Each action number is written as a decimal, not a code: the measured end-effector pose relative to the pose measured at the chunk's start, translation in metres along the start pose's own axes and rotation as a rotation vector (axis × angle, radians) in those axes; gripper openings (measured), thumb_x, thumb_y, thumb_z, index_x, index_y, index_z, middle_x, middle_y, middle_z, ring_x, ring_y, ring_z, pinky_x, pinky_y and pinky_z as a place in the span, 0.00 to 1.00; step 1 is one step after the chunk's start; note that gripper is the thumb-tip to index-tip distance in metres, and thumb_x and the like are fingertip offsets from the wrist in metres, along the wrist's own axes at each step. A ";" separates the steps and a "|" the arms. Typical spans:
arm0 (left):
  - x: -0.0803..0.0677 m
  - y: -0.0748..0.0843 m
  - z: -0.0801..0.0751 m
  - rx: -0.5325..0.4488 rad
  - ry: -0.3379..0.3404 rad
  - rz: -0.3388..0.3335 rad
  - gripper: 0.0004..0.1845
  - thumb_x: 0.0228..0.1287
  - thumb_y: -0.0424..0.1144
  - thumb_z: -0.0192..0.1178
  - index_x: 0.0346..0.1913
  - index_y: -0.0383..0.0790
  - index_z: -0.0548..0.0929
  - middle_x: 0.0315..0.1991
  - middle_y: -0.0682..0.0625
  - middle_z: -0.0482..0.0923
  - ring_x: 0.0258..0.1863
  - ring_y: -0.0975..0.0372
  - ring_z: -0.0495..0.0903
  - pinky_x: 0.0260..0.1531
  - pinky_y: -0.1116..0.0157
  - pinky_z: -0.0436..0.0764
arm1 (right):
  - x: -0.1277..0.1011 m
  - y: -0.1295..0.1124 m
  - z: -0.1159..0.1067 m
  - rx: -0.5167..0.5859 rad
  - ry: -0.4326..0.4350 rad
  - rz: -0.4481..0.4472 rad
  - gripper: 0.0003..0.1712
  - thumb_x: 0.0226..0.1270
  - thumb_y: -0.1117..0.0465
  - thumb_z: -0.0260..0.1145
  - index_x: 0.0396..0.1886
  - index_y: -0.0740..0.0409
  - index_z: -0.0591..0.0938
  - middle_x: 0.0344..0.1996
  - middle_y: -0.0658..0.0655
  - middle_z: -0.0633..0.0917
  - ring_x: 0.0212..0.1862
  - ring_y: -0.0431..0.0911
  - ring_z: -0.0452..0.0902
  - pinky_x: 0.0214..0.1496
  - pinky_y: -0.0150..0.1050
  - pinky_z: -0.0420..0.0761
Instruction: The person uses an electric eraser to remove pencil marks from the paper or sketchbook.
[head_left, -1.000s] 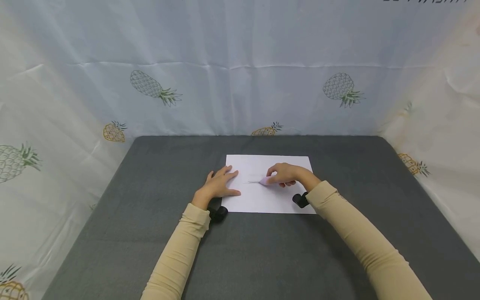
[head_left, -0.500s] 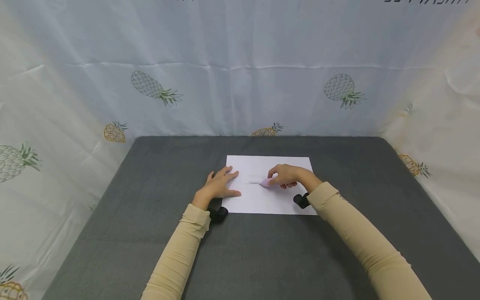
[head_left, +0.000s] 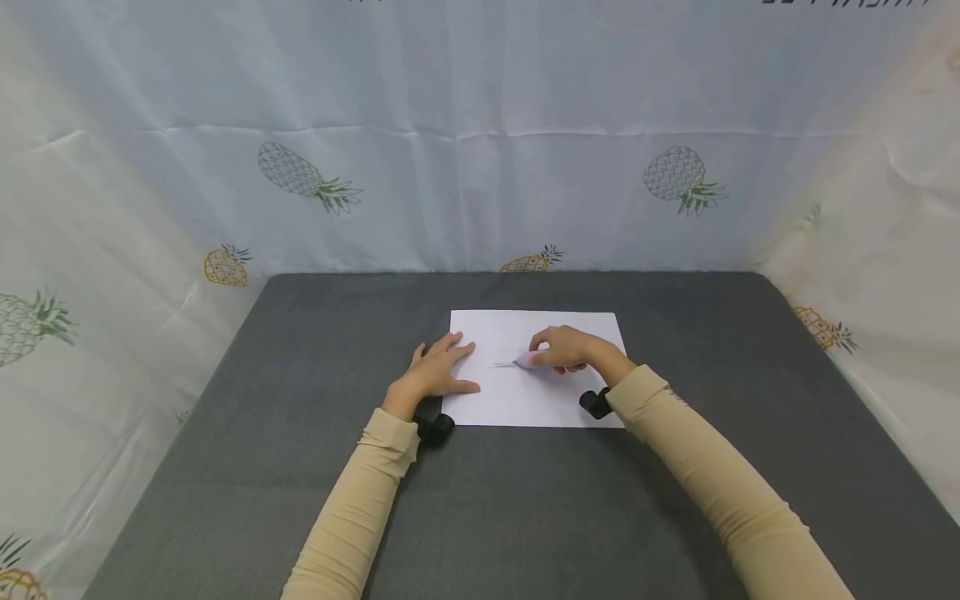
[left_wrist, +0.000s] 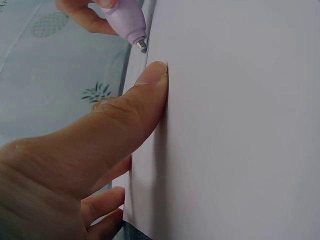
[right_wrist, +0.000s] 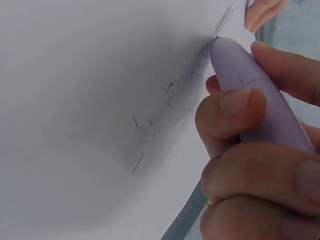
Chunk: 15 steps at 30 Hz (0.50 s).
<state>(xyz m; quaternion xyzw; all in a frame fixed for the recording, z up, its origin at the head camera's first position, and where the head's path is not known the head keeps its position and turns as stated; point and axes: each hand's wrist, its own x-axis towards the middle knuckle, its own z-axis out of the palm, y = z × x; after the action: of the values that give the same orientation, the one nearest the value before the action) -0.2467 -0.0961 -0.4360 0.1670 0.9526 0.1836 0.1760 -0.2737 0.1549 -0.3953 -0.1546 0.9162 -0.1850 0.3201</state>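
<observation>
Now right hand (head_left: 567, 351) gripping lilac eraser pen (head_left: 529, 360) — slid slightly left, left hand (head_left: 438, 372) flat on paper (head_left: 540, 400).

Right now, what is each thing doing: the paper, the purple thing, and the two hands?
paper: lying flat on the grey table, with a faint pencil line and little dark crumbs on it.
purple eraser: tilted, tip touching the paper at the line.
left hand: fingers straight, pressing flat on the paper's left edge.
right hand: fingers curled round the eraser.
grey table: covered in grey cloth, carrying the paper.
</observation>
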 end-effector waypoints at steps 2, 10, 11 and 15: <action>0.000 0.000 0.000 0.001 0.001 0.001 0.43 0.59 0.55 0.65 0.75 0.49 0.59 0.79 0.45 0.48 0.79 0.50 0.47 0.75 0.39 0.41 | 0.000 -0.001 0.001 0.000 0.007 0.001 0.24 0.69 0.49 0.57 0.59 0.55 0.76 0.12 0.49 0.71 0.12 0.39 0.59 0.15 0.29 0.61; 0.001 0.000 0.001 0.007 0.003 0.000 0.43 0.59 0.56 0.65 0.75 0.49 0.59 0.79 0.45 0.48 0.79 0.50 0.47 0.75 0.39 0.41 | -0.005 0.002 0.001 0.009 -0.051 0.024 0.24 0.69 0.46 0.58 0.58 0.55 0.76 0.12 0.49 0.71 0.13 0.39 0.59 0.16 0.29 0.61; 0.001 0.000 0.000 0.005 0.004 0.000 0.43 0.59 0.55 0.65 0.74 0.49 0.60 0.79 0.45 0.48 0.79 0.50 0.47 0.75 0.39 0.41 | -0.006 0.002 0.001 0.010 -0.059 0.026 0.23 0.69 0.47 0.58 0.57 0.54 0.77 0.12 0.49 0.71 0.12 0.39 0.59 0.16 0.29 0.61; 0.000 0.000 -0.001 0.001 0.006 0.000 0.43 0.59 0.55 0.65 0.74 0.48 0.60 0.79 0.45 0.48 0.79 0.50 0.47 0.74 0.39 0.41 | -0.006 0.002 0.000 0.011 -0.063 0.015 0.23 0.69 0.47 0.58 0.56 0.54 0.77 0.12 0.49 0.71 0.12 0.38 0.58 0.15 0.29 0.60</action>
<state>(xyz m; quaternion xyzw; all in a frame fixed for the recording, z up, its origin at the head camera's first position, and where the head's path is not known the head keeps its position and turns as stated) -0.2465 -0.0966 -0.4355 0.1664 0.9533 0.1833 0.1731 -0.2695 0.1593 -0.3925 -0.1517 0.9056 -0.1828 0.3513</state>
